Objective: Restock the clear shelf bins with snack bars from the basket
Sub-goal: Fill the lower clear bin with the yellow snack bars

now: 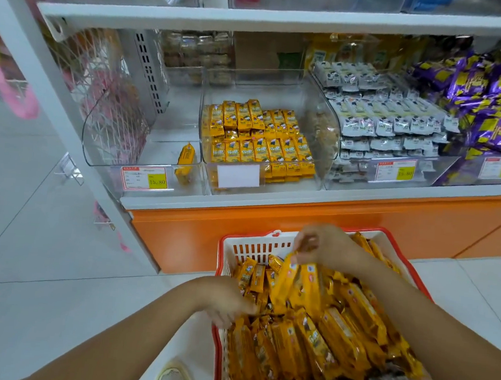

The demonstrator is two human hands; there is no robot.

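1. The price tag (144, 178) on the front of the left clear bin (121, 137), at about 9 o'clock from the basket's far rim, has a yellow patch reading "15.80" (the small print beside it is too blurred to read).
2. The price tag (395, 170) on the bin of white-wrapped bars (383, 125), toward 1 o'clock, has a yellow patch that seems to read "15.80" (faint).
3. The white card (238, 175) on the middle bin of yellow bars (262, 136) is blank.
4. Wrapper print on the yellow snack bars (307, 329) in the basket (257, 244) cannot be read.
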